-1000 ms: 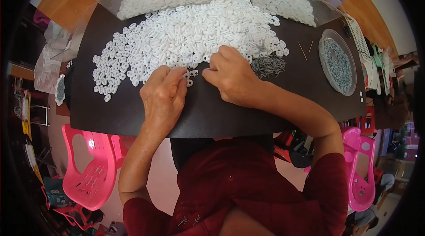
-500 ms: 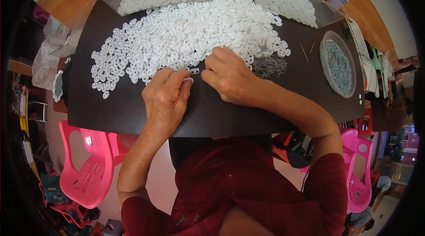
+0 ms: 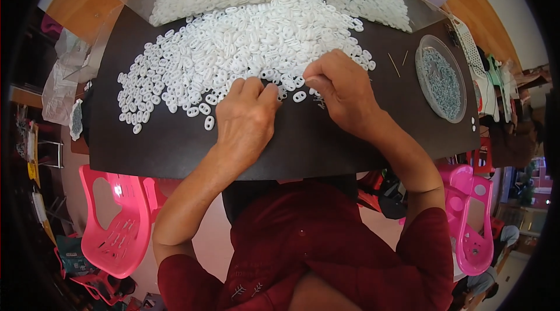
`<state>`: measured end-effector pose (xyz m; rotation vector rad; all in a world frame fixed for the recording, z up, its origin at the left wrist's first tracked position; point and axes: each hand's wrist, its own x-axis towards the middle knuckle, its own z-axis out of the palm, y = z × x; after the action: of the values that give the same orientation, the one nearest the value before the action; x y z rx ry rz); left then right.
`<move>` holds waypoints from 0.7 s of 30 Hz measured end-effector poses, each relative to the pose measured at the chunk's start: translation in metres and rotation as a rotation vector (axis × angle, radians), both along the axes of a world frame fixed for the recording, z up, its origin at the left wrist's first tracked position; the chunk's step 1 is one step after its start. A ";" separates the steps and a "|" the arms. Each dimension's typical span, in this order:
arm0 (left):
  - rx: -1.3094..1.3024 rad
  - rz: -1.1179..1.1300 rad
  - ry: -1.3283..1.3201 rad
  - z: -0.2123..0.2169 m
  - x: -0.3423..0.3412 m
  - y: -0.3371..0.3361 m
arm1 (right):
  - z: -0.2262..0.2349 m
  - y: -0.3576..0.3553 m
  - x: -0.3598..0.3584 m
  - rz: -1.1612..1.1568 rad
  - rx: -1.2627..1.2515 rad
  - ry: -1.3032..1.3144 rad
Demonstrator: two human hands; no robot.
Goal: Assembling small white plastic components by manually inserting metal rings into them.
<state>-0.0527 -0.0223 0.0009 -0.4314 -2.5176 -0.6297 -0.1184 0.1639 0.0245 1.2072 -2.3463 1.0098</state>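
White pieces [image 3: 233,48] are lying in a broad heap on the dark table [image 3: 169,150], a few sitting loose along its near edge. Left hand [image 3: 248,112] is resting at that edge, fingers curling together; whether they are gripping anything cannot be told. Right hand [image 3: 344,86] is hovering near the heap's right side, thumb and forefinger drawing close together; any held item cannot be made out. Grey screws [image 3: 321,102] are showing just beside it. Farther right, a round tub [image 3: 418,77] is holding more screws.
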 end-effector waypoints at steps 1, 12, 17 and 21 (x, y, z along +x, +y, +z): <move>-0.052 0.013 -0.003 -0.002 -0.004 0.003 | -0.002 0.002 0.003 -0.002 -0.001 0.002; 0.018 0.031 -0.231 -0.001 -0.011 0.007 | -0.021 0.014 0.028 -0.048 -0.127 -0.272; 0.311 0.007 -0.324 0.004 -0.002 0.003 | -0.026 0.007 0.032 -0.076 -0.160 -0.348; 0.533 -0.128 -0.336 0.010 0.008 -0.005 | -0.022 0.001 0.036 -0.072 -0.207 -0.468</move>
<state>-0.0445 -0.0271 0.0110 -0.3060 -2.4913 -1.4799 -0.0823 0.1654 0.0028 0.8725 -2.5097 1.6068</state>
